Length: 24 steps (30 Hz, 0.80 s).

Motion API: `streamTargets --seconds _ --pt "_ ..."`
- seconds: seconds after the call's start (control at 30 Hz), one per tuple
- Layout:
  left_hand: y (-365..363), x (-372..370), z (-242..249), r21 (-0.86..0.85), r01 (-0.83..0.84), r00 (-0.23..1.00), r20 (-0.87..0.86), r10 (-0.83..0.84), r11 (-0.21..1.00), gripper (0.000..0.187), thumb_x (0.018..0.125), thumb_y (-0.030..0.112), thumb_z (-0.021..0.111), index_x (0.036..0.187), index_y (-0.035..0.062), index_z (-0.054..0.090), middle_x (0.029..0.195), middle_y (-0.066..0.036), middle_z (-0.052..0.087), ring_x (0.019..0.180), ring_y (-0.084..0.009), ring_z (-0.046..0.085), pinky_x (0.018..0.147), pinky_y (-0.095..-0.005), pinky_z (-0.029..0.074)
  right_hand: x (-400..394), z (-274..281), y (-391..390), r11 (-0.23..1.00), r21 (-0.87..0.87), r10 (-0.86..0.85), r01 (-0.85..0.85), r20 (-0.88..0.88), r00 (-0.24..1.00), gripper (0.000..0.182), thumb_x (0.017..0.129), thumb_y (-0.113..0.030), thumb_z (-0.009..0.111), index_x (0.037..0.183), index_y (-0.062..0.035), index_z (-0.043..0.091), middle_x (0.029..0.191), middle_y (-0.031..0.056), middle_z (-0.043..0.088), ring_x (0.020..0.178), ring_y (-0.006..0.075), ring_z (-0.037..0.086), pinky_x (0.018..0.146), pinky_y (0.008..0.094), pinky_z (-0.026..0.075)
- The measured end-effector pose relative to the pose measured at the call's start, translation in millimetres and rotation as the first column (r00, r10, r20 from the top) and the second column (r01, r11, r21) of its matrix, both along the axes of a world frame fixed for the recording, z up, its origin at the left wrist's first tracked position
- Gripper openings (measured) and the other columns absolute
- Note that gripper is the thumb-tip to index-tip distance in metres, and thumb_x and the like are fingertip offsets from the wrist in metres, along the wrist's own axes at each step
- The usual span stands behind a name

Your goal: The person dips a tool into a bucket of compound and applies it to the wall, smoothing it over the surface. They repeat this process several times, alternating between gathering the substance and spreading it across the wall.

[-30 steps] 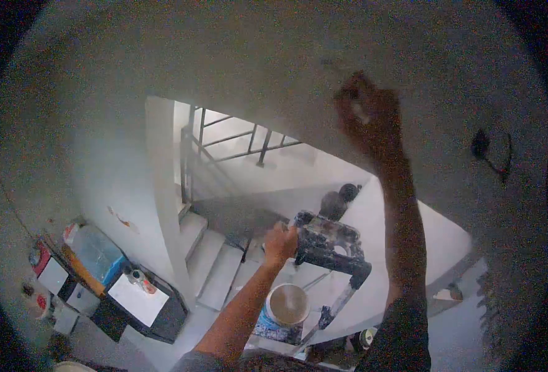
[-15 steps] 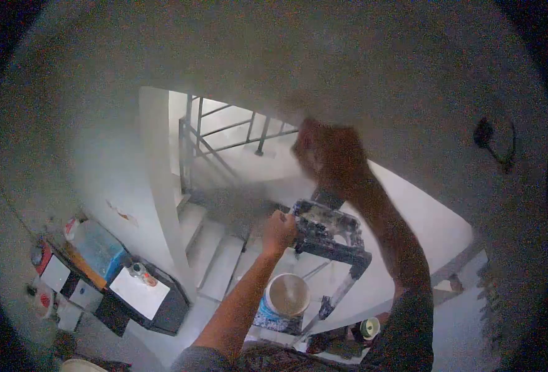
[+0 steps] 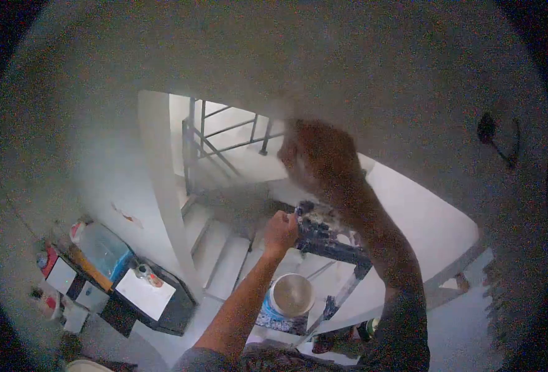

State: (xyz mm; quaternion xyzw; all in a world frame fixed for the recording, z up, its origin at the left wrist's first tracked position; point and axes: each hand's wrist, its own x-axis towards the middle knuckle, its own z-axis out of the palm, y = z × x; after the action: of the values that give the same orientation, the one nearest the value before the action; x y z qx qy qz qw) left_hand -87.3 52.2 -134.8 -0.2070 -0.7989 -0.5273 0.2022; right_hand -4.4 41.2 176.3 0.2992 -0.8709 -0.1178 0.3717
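My left hand [image 3: 280,234] is closed on the edge of a dark, paint-spattered stepladder top [image 3: 320,232]. My right hand [image 3: 320,155] is raised in front of me at the lower edge of the grey wall surface [image 3: 274,56]. Its fingers are curled and smeared by motion; whatever they hold is hidden. Below the stepladder top stands a white bucket [image 3: 292,296] with pale, greyish contents. My right forearm covers part of the stepladder top.
Stairs [image 3: 224,266] and a metal railing [image 3: 224,139] lie beyond the opening. On the left, a dark cabinet [image 3: 178,310] carries a white sheet and a clear plastic box [image 3: 103,248]. A dark cable fitting [image 3: 486,128] hangs on the right.
My right hand has shifted a little to the left along the surface edge. My left hand keeps its hold on the stepladder. The view has tilted slightly.
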Motion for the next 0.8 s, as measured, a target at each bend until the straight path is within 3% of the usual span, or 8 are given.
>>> streamTargets --seconds 0.07,0.2,0.27,0.37,0.5,0.67,0.73,0.8 --pt "-2 1 -4 -0.052 -0.010 0.997 -0.078 0.006 0.999 0.012 0.079 0.017 0.054 0.076 0.0059 0.055 0.080 -0.018 0.060 0.065 -0.0354 0.060 0.053 -0.0475 0.048 -1 12 -8 0.993 -0.115 0.018 -0.041 -0.193 0.981 0.023 0.077 -0.020 0.065 0.082 -0.0017 0.052 0.065 0.0151 0.060 0.060 0.0323 0.062 0.057 0.0434 0.051" --pt "-2 -4 -11 -0.014 0.008 0.999 0.043 -0.007 1.000 0.035 0.081 0.030 0.055 0.073 -0.0030 0.058 0.072 -0.026 0.060 0.072 -0.0417 0.061 0.068 -0.0460 0.047 5 -17 -19 0.984 -0.008 -0.172 0.181 0.257 0.951 0.021 0.077 -0.020 0.062 0.082 -0.0017 0.053 0.066 0.0172 0.061 0.063 0.0339 0.064 0.062 0.0445 0.052" --pt "-2 -6 -1 -0.102 0.022 1.000 0.021 -0.020 0.995 0.035 0.081 0.030 0.055 0.073 -0.0030 0.058 0.072 -0.027 0.060 0.072 -0.0418 0.061 0.068 -0.0461 0.047 19 -7 -16 0.985 0.006 -0.171 0.175 0.237 0.956 0.020 0.078 -0.019 0.061 0.083 -0.0011 0.053 0.066 0.0174 0.062 0.064 0.0335 0.065 0.063 0.0447 0.053" --pt "0 3 6 0.076 -0.010 0.997 0.074 0.004 0.997 0.035 0.082 0.030 0.054 0.073 -0.0031 0.058 0.071 -0.027 0.059 0.073 -0.0419 0.061 0.067 -0.0461 0.047 32 7 -6 0.974 -0.140 -0.181 0.178 -0.009 0.984 0.019 0.077 -0.018 0.061 0.082 -0.0002 0.057 0.068 0.0178 0.062 0.068 0.0317 0.066 0.062 0.0430 0.054" --pt "1 2 6 0.058 0.029 0.996 0.086 -0.034 0.998 0.034 0.083 0.029 0.051 0.073 -0.0034 0.058 0.073 -0.027 0.060 0.072 -0.0419 0.061 0.067 -0.0476 0.046 16 -18 2 0.926 0.115 -0.376 0.359 0.201 0.904 0.023 0.077 -0.021 0.061 0.082 0.0007 0.057 0.066 0.0175 0.061 0.065 0.0315 0.065 0.060 0.0429 0.053" --pt "0 -5 1 -0.048 0.012 1.000 -0.008 -0.012 0.999 0.035 0.084 0.028 0.049 0.075 -0.0041 0.058 0.077 -0.027 0.061 0.070 -0.0417 0.060 0.065 -0.0479 0.046 40 14 2 0.911 -0.039 -0.388 0.411 0.261 0.884 0.028 0.080 -0.024 0.063 0.092 0.0004 0.059 0.071 0.0178 0.063 0.066 0.0288 0.065 0.061 0.0396 0.053" --pt "-9 0 12 -0.357 -0.020 0.985 -0.169 -0.044 0.934 0.037 0.084 0.031 0.049 0.079 -0.0043 0.059 0.081 -0.027 0.061 0.073 -0.0418 0.061 0.066 -0.0483 0.046 31 30 20 0.999 -0.034 -0.012 -0.003 -0.438 0.899 0.025 0.082 -0.019 0.062 0.101 -0.0024 0.058 0.077 0.0159 0.063 0.065 0.0291 0.064 0.060 0.0390 0.052" --pt "-4 -8 8 -0.248 0.035 0.999 -0.024 -0.042 0.968 0.037 0.085 0.032 0.048 0.082 -0.0039 0.060 0.084 -0.027 0.062 0.075 -0.0421 0.061 0.068 -0.0485 0.047 28 64 16 0.994 -0.108 -0.063 0.010 -0.499 0.865 0.027 0.083 -0.013 0.062 0.107 -0.0044 0.057 0.083 0.0146 0.063 0.067 0.0294 0.063 0.060 0.0378 0.052"
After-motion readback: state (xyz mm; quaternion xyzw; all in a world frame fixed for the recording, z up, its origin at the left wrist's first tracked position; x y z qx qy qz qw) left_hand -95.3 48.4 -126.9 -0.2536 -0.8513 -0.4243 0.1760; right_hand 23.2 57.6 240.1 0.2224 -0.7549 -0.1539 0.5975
